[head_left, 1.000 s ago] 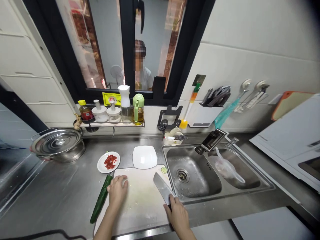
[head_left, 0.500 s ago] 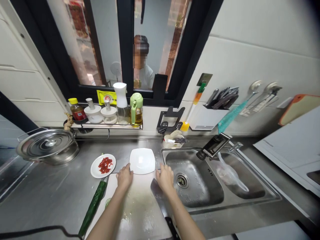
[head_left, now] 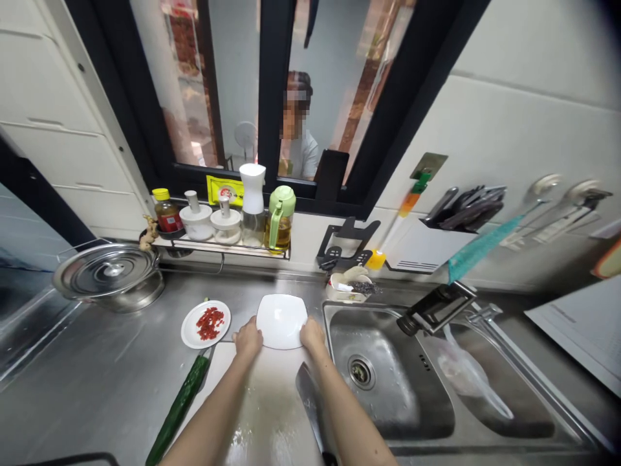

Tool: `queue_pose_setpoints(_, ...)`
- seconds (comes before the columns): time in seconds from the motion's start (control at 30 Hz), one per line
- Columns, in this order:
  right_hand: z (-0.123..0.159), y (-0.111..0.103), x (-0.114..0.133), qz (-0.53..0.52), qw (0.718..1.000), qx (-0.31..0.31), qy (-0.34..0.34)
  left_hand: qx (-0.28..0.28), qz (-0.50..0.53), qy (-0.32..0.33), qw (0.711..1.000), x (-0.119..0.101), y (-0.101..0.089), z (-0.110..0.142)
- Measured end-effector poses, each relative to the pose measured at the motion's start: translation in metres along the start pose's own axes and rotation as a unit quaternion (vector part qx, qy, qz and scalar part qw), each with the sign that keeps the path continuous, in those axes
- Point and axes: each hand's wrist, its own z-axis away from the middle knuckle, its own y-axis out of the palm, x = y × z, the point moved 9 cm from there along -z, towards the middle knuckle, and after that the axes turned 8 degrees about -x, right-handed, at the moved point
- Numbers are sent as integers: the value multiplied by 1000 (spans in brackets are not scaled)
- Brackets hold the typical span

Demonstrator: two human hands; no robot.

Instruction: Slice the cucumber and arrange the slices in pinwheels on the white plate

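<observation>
A white squarish plate (head_left: 281, 317) lies at the far end of the white cutting board (head_left: 264, 401). My left hand (head_left: 248, 338) is closed on the plate's left edge and my right hand (head_left: 313, 335) grips its right edge; the fingertips are partly hidden. On the board, by my right forearm, lies a kitchen knife (head_left: 309, 401), its handle mostly covered by that arm. A long green cucumber (head_left: 179, 408) rests along the board's left side. Beyond it sits a small white plate (head_left: 186, 331) with chopped red pieces (head_left: 209, 323).
To the right is a steel double sink (head_left: 388, 414), with a plastic bag (head_left: 473, 375) in its far basin. A lidded steel pot (head_left: 114, 278) stands at the left. Bottles and jars line a rack (head_left: 233, 247) under the window, behind which a person (head_left: 303, 152) is seen.
Both hands have closed in on the sides of the white plate, their fingers now curled at its edges. My view has swung a little to the left.
</observation>
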Motion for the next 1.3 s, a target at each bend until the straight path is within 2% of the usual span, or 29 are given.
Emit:
queue_pose_setpoints(0.23,-7,-7,0,-14,1000,6,-4,4,25,-28,999,2,-6,-2)
queue_pose_setpoints(0.4,4,-15,-4,-33,999,11,-18,11,62,-43,997,14,-13,10)
queue_pose_setpoints(0.53,28,-20,-9,-71,996,-1,-44,1,94,-39,995,29,-23,36)
queue_pose_setpoints(0.67,69,-15,-22,-125,990,-19,-61,-15,105,-35,994,50,-31,74)
queue_pose_setpoints(0.8,114,0,-40,-163,985,-11,-61,-8,104,-33,994,74,-25,115)
queue_pose_setpoints(0.93,144,14,-52,-167,984,12,-53,10,90,-38,995,91,-17,145)
queue_pose_setpoints(1.1,161,23,-56,-144,988,25,-51,17,76,-40,996,101,-15,162)
queue_pose_setpoints(1.3,168,32,-55,-130,989,28,-61,26,72,-39,996,111,-9,167)
